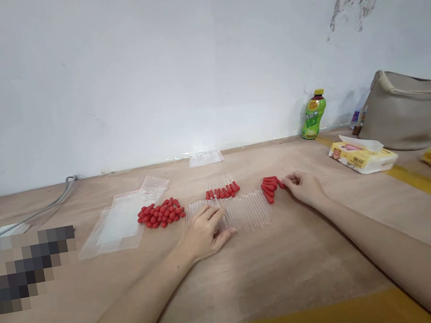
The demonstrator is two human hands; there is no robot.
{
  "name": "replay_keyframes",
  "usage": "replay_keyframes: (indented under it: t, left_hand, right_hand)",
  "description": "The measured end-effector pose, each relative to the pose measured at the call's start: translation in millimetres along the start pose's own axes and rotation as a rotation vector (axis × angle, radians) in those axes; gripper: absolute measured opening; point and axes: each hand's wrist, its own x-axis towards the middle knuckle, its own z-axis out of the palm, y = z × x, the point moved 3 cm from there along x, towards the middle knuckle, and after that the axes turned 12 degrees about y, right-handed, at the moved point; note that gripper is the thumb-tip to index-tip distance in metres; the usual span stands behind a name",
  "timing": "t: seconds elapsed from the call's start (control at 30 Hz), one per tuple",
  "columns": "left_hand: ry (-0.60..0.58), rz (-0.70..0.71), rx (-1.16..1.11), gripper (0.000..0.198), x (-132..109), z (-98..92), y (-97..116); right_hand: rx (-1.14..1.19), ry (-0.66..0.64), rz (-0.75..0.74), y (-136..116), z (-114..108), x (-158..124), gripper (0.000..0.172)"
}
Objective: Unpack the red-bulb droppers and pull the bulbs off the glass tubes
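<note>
A row of clear thin tubes lies on the wooden table. My left hand rests over the left part of this row, fingers apart. Left of it is a pile of red rubber bulbs. Behind the row, several clear tubes with red bulbs on their ends lie side by side. At the row's right end is a small group of red bulbs. My right hand has its fingertips pinched on a red bulb at the right edge of that group.
Clear plastic bags lie left of the pile, another bag by the wall. A green bottle, tissue packs and a grey bag stand at the right. A grey cable runs at the left.
</note>
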Motion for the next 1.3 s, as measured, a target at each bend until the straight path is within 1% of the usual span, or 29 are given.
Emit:
replay_keyframes:
  t: [0.1,0.17,0.2,0.27,0.33,0.4,0.5,0.6,0.67,0.73,0.8,0.87,0.97,1.03,1.1,1.3]
  left_hand:
    - [-0.107,0.06,-0.014,0.06,-1,-3.8,-1]
    - [-0.167,0.085,-0.03,0.068,-2,-4.3,-3]
    - [-0.187,0.081,-0.038,0.069,-3,-3.8,-4]
    - [-0.204,0.056,-0.054,0.063,-3,-2.3,-7]
    - [-0.197,0.034,-0.071,0.052,-3,-0.2,-8]
    - [-0.164,0.025,-0.089,0.042,-2,1.5,-9]
    - [-0.119,0.012,-0.103,0.035,-2,3.9,-10]
    - [-0.072,0.001,-0.091,0.036,-5,4.8,-11]
    - [-0.043,0.01,-0.068,0.036,-6,4.4,-11]
    - [-0.034,0.037,-0.039,0.034,-6,3.8,-10]
    - [-0.024,0.077,-0.013,0.032,-6,2.6,-8]
    - [-0.01,0.11,0.01,0.029,-5,1.0,-6]
    - [-0.001,0.134,0.034,0.027,-5,-0.6,-4]
    - [0.003,0.139,0.04,0.026,-5,-1.3,-3]
    - [0.003,0.143,0.043,0.025,-5,-1.5,-3]
    - [0.006,0.151,0.052,0.024,-5,-1.3,-2]
  right_hand:
    - [-0.001,0.015,-0.001,3,0,1,0.023]
    - [0.001,0.02,-0.004,4,0,1,0.023]
    - [0.002,0.024,-0.006,4,0,1,0.023]
    - [0.003,0.033,-0.011,4,0,1,0.024]
    - [0.002,0.048,-0.018,4,0,0,0.025]
    - [-0.001,0.072,-0.024,2,-3,-1,0.028]
    - [-0.01,0.144,-0.047,-6,-9,-4,0.031]
    - [-0.005,0.22,-0.187,-28,-14,-12,0.025]
    - [-0.007,0.188,-0.324,-48,-12,-18,0.021]
    - [-0.039,0.079,-0.44,-70,-4,-24,0.018]
    - [-0.1,-0.018,-0.494,-89,8,-29,0.015]
    - [-0.147,-0.057,-0.511,-107,21,-33,0.015]
    - [-0.218,-0.058,-0.538,-125,41,-38,0.021]
    - [-0.261,-0.042,-0.545,-132,51,-41,0.026]
    - [-0.297,-0.034,-0.55,-135,59,-43,0.028]
    - [-0.325,-0.022,-0.545,-134,70,-46,0.021]
